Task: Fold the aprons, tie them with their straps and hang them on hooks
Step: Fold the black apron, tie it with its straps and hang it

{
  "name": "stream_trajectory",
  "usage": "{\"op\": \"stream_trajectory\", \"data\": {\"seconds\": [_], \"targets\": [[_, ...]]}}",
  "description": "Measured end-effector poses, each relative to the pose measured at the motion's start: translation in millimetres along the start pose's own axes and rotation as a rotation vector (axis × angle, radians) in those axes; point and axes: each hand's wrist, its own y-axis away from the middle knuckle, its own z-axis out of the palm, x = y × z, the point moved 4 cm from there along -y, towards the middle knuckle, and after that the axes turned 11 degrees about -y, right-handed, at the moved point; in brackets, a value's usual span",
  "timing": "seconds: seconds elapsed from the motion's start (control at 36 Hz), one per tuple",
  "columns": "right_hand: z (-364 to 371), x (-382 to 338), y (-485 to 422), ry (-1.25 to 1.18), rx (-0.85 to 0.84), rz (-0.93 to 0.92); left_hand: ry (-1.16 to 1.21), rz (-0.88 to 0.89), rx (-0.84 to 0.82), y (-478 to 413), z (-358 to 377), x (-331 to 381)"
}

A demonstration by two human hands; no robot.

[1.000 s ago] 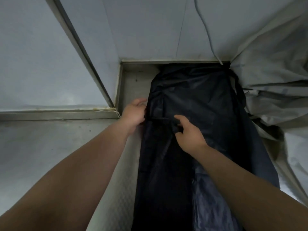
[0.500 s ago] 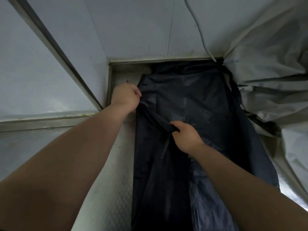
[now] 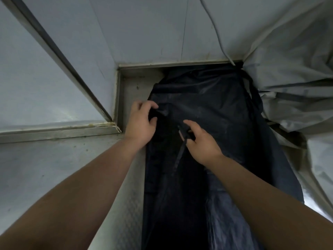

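The apron (image 3: 207, 105) is a plain dark navy, near black, with a faint sheen, and its strap (image 3: 180, 154) is the same dark shade. The bench (image 3: 129, 204) beneath is dull silver-grey metal with a fine embossed dimple pattern, and a yellowish-brown line of grime (image 3: 97, 125) runs along a seam at the left. The wall panels (image 3: 144, 29) are pale blue-grey, the cable (image 3: 216, 27) is grey, and the crumpled sheet (image 3: 297, 60) at the right is greyish off-white.

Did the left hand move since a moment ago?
Yes. The left hand has come back toward the person: half a second ago it was past the metal rail corner, now it is level with it, gripping the apron.
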Motion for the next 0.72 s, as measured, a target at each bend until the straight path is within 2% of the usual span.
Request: {"op": "stream_trajectory", "data": {"seconds": [0.08, 0.14, 0.19, 0.31, 0.39, 0.44, 0.53, 0.58, 0.64, 0.72], "targets": [[-1.5, 1.6, -3.2, -0.032, 0.019, 0.028, -0.059, -0.008, -0.124, 5.6, 13.5, -0.7], [-1.6, 2.3, -3.8, -0.005, 0.019, 0.006, -0.152, 0.090, -0.190, 9.5, 21.3, 3.0], [-0.6, 1.5, -1.9, 0.035, 0.023, -0.057, -0.260, 0.169, -0.258, 11.9, 26.0, 6.9], [2.5, 3.3, 3.0, 0.071, 0.004, -0.163, -0.440, 0.185, -0.361, 12.7, 30.6, 9.6], [0.2, 0.4, 5.8, 0.070, 0.063, -0.252, -0.528, 0.174, -0.406, 13.7, 32.1, 4.1], [-6.6, 3.0, 4.7, 0.056, 0.155, -0.161, -0.538, 0.162, -0.420, 13.1, 30.9, -1.2], [-21.3, 20.5, 0.3, 0.079, 0.318, 0.104, -0.562, 0.153, -0.457, 10.5, 28.5, -5.7], [-28.6, 30.0, -1.2, 0.127, 0.352, 0.230, -0.647, 0.151, -0.496, 8.7, 28.2, -7.4], [-31.9, 32.3, -1.2, 0.125, 0.347, 0.234, -0.730, 0.112, -0.526, 4.7, 27.2, -10.2], [-29.9, 28.4, 4.2, 0.117, 0.304, 0.147, -0.802, 0.100, -0.513, 2.7, 26.0, -7.7]]}}
